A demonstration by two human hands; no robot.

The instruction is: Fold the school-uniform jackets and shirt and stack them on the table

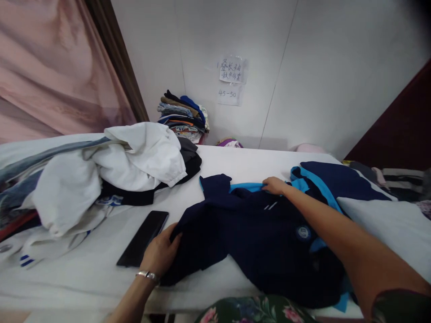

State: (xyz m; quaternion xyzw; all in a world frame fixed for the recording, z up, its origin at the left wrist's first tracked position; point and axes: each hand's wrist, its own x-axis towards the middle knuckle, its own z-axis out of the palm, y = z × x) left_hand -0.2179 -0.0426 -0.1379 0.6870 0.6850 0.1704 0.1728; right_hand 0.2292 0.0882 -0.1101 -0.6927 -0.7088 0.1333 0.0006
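Observation:
A dark navy jacket (256, 233) with light blue trim and a round badge lies spread on the white table (84, 273). My left hand (160, 252), with a metal bracelet on the wrist, grips the near left edge of the jacket. My right hand (274, 185) reaches across and pinches the light blue collar at the far side of the garment. A black phone (143, 237) lies flat just left of my left hand.
A heap of white, grey and black clothes (101, 175) covers the left of the table. A stack of folded garments (183, 116) stands against the back wall under paper notes (231, 72). More clothes lie at the far right (397, 177).

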